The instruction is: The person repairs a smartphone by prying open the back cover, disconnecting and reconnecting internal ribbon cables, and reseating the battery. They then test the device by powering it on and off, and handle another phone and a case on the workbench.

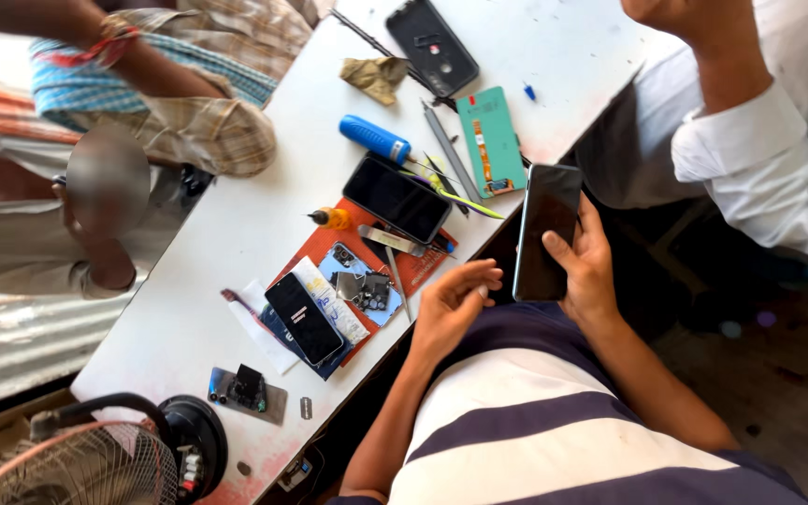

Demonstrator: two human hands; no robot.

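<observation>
- White worktable (pixel 236 234) carries a fan (pixel 77 458), an orange mat (pixel 418 266), two dark phones and a blue-handled screwdriver (pixel 374 138).
- Left hand (pixel 451 304) hovers at the table edge, fingers loosely curled, holding nothing.
- Right hand (pixel 586 271) grips a black phone (pixel 544 229) just off the table, thumb across its glass.
- It looks light, stiff, slick and breakable; best held by its long edges.
- Another person's white sleeve (pixel 759 159) sits far right.

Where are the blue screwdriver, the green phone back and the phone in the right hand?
Blue screwdriver (pixel 374 138): head view, on the middle of its blue handle.
Green phone back (pixel 491 150): head view, on the middle of the green panel.
Phone (pixel 546 229) in the right hand (pixel 589 271): head view, on the middle of its dark screen.
</observation>
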